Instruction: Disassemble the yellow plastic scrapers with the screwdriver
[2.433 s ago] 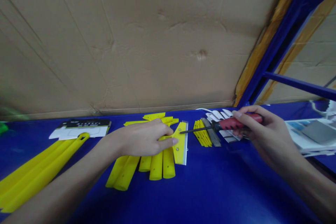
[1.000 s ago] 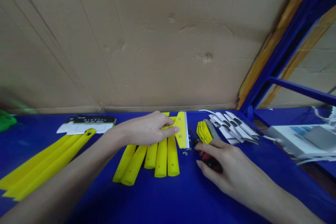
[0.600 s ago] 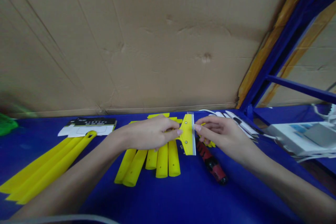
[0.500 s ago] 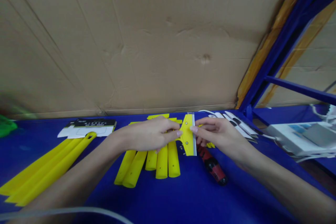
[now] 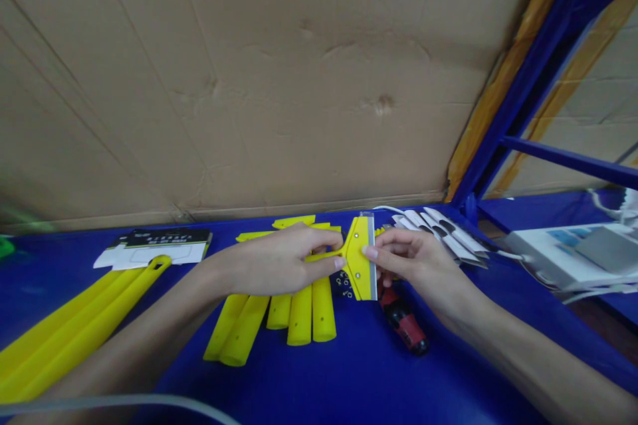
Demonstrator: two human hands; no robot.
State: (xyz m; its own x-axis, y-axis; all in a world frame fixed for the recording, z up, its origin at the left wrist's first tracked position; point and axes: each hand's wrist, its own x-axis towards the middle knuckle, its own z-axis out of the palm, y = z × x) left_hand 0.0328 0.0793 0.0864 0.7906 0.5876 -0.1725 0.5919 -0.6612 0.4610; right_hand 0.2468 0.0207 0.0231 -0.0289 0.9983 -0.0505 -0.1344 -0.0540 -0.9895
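Note:
A yellow scraper head with two screws and a clear-edged blade along its right side is held up over the blue table. My left hand pinches its narrow neck between thumb and fingers. At the blade side, my right hand grips the edge with thumb and fingertips. Several yellow tube handles lie beneath and beside my left hand. Small nuts or screws are partly visible behind the scraper head. Below my right hand lies a red and black screwdriver, its upper end hidden.
Long yellow handles lie at left beside black-and-white packaging cards. White blade sleeves fan out behind my right hand. A white device with cables stands at far right, near a blue metal frame. Cardboard covers the back.
The view has shifted slightly. Both hands keep hold of the scraper head, which is turned a little, and more of its neck and the small hardware behind it shows.

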